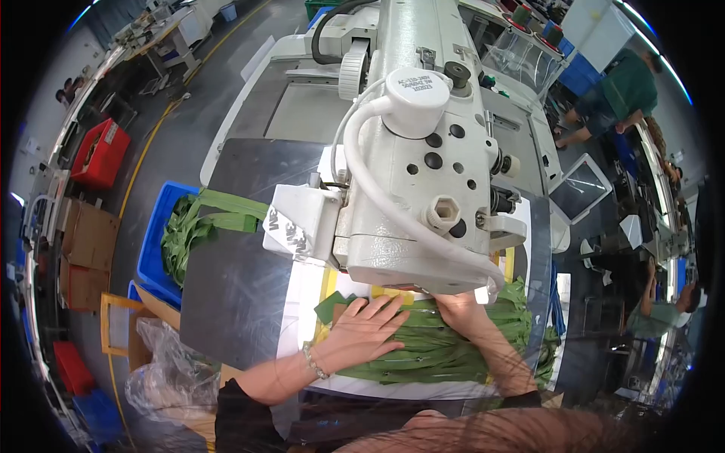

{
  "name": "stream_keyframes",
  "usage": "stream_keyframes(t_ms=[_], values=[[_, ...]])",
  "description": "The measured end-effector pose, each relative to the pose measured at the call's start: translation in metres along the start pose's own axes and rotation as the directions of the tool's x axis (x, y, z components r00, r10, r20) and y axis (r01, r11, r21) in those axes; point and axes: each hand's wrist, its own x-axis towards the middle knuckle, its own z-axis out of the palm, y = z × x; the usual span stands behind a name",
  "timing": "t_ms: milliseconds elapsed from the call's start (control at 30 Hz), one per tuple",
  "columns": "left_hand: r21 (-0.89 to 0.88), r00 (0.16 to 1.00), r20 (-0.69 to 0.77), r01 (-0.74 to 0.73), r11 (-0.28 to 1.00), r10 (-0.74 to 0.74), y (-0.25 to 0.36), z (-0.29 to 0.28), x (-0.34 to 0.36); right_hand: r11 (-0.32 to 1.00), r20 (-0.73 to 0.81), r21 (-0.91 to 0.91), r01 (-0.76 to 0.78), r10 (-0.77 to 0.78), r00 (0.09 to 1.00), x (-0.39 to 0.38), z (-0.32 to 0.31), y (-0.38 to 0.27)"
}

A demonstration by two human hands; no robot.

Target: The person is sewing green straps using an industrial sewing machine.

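A white industrial sewing machine (408,196) stands over a pale work board (300,325) covered with long, flat green fabric strips (445,361). My left hand (361,328) lies on the strips left of the machine head's front, fingers spread and open. My right hand (462,315) reaches to just under the head, among the strips; its fingertips are partly hidden there, so I cannot tell whether it grips anything. Another green band (230,204) runs from a blue bin (155,226) toward the machine's left side.
A dark metal plate (226,302) borders the board. Cartons (87,249), a red crate (100,151) and a plastic bag (162,377) sit to the left. A screen (580,185) is at the right, where one co-worker in green (619,94) stands and another person (664,302) works.
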Motion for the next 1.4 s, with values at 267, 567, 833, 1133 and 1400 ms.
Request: stream_keyframes(t_ms=[267,567,833,1133,1400], values=[[-0.044,1.0,-0.017,-0.01,0.999,0.009,0.001,-0.001,-0.001,0.996,-0.023,0.092,-0.008,0.01,1.0,0.005,0.0,0.001],[-0.05,1.0,-0.018,-0.021,0.999,0.02,-0.001,0.0,-0.001,0.978,0.049,0.18,-0.109,0.102,0.994,-0.009,0.01,0.013],[-0.062,1.0,-0.002,-0.015,0.998,0.015,-0.002,0.001,-0.001,0.981,0.028,0.166,-0.104,0.101,0.995,-0.009,0.01,0.012],[-0.07,1.0,-0.001,-0.022,0.997,0.022,-0.003,0.0,-0.001,0.995,0.041,0.059,-0.083,0.08,0.996,-0.008,0.006,0.009],[-0.055,1.0,0.005,-0.029,0.998,0.029,-0.004,0.002,-0.001,0.996,0.056,0.031,-0.079,0.077,0.995,-0.018,0.013,0.017]])
